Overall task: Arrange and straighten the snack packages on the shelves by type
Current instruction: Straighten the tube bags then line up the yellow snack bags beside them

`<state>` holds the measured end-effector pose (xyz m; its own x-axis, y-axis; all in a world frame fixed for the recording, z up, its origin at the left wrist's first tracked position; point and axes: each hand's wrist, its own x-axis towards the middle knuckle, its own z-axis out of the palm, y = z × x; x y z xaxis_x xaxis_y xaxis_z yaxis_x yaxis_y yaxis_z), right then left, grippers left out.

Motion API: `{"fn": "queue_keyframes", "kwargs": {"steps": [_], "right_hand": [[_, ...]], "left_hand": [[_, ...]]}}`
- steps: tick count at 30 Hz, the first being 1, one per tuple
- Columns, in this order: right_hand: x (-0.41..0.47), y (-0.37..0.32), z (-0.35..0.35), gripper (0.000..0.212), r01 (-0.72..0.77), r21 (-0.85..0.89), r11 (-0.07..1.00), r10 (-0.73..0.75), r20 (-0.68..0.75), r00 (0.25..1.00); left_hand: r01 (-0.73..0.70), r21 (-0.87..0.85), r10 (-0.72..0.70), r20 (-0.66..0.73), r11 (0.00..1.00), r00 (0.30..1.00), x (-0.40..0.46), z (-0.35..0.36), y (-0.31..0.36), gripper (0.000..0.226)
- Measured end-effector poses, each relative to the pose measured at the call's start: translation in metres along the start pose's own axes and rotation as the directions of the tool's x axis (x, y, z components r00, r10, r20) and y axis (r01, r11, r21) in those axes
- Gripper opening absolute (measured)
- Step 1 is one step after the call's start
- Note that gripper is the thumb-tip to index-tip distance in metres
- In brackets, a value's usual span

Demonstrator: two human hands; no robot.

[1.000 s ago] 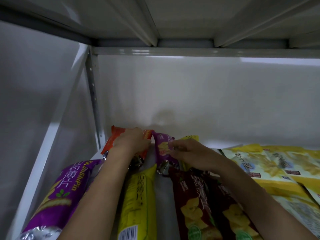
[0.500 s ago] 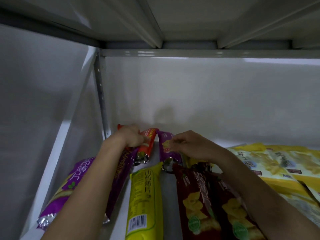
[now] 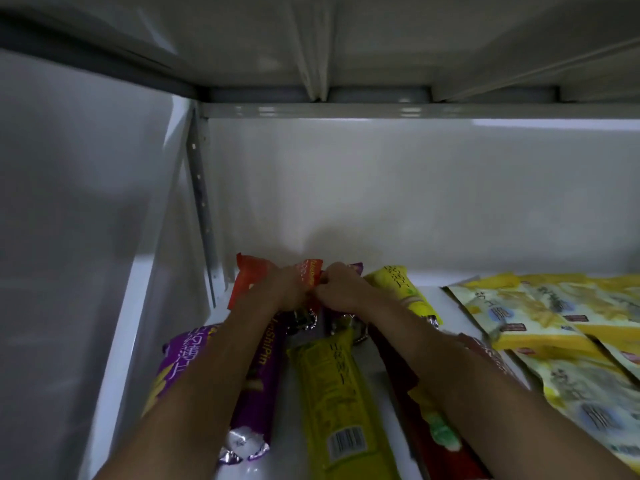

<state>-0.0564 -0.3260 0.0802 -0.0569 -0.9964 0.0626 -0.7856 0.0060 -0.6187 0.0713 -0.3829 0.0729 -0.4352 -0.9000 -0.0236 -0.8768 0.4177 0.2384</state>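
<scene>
Both my arms reach deep into a white shelf bay. My left hand (image 3: pixel 289 289) grips an orange snack tube (image 3: pixel 247 278) at the back left. My right hand (image 3: pixel 341 289) touches it and holds a purple tube (image 3: pixel 356 268) whose end shows just behind my fingers. A yellow tube (image 3: pixel 403 289) lies at the back, right of my right hand. Nearer me lie a purple tube (image 3: pixel 258 382) under my left forearm, a yellow tube (image 3: pixel 337 400) between my arms, and a dark red package (image 3: pixel 440 434) under my right forearm.
Flat yellow snack bags (image 3: pixel 533 313) overlap on the right half of the shelf. The white back wall (image 3: pixel 381 202) stands just behind my hands. A perforated upright (image 3: pixel 202 209) and a side panel close the left. The upper shelf's underside (image 3: pixel 311 46) hangs overhead.
My hands have come together at the back of the shelf, fingers now touching. The view has shifted closer, and the back yellow tube now shows to the right of my right hand.
</scene>
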Motion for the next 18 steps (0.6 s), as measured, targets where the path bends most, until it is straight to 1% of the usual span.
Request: {"fn": "queue_keyframes", "kwargs": {"steps": [2,3,4,6,7,9,10,12,13,15,16,18], "right_hand": [[-0.005,-0.012,0.006,0.044,0.001,-0.102,0.995,0.003,0.035,0.999],[-0.006,-0.015,0.008,0.044,-0.008,-0.109,0.994,0.011,0.029,1.000],[-0.005,-0.015,0.011,0.045,-0.008,-0.105,0.994,0.009,0.008,1.000],[-0.002,-0.010,0.015,0.046,-0.018,-0.055,0.998,0.017,-0.014,1.000],[0.000,-0.005,0.017,0.043,-0.033,0.000,0.999,0.033,-0.034,0.999],[0.005,0.004,0.020,0.027,-0.064,0.155,0.986,0.078,-0.087,0.993],[0.007,0.007,0.021,0.023,-0.054,0.243,0.969,0.082,-0.108,0.991],[0.015,0.014,0.021,0.030,-0.060,0.390,0.919,0.122,-0.137,0.983],[0.019,0.018,0.020,0.026,-0.068,0.448,0.891,0.147,-0.143,0.979],[0.020,0.019,0.012,0.015,-0.059,0.553,0.831,0.182,-0.169,0.969],[0.017,0.017,0.007,0.017,-0.053,0.609,0.792,0.195,-0.170,0.966],[0.011,0.018,-0.004,0.025,-0.059,0.686,0.725,0.208,-0.137,0.969]], "left_hand": [[-0.002,-0.018,0.002,-0.041,1.000,0.999,-0.002,0.005,-0.005,0.025],[-0.001,-0.028,-0.001,-0.064,1.000,0.998,-0.002,0.007,-0.007,0.020],[0.004,-0.058,-0.009,-0.091,0.998,0.996,-0.001,0.009,-0.009,0.020],[0.009,-0.133,-0.025,-0.119,0.991,0.993,0.004,0.014,-0.013,0.035],[-0.007,-0.161,-0.015,-0.135,0.987,0.991,0.003,0.015,-0.013,0.040],[-0.028,-0.244,-0.018,-0.182,0.969,0.983,0.001,0.017,-0.011,0.040],[-0.032,-0.292,-0.032,-0.209,0.956,0.977,-0.002,0.017,-0.010,0.037],[-0.057,-0.401,-0.058,-0.267,0.914,0.962,-0.005,0.014,-0.008,0.018],[-0.085,-0.454,-0.063,-0.301,0.887,0.951,-0.004,0.012,-0.007,0.016],[-0.136,-0.510,-0.083,-0.384,0.849,0.920,-0.001,0.008,-0.005,0.033],[-0.156,-0.531,-0.099,-0.421,0.833,0.902,-0.001,0.006,-0.004,0.040],[-0.208,-0.577,-0.104,-0.460,0.790,0.882,-0.004,0.001,0.002,0.043]]}}
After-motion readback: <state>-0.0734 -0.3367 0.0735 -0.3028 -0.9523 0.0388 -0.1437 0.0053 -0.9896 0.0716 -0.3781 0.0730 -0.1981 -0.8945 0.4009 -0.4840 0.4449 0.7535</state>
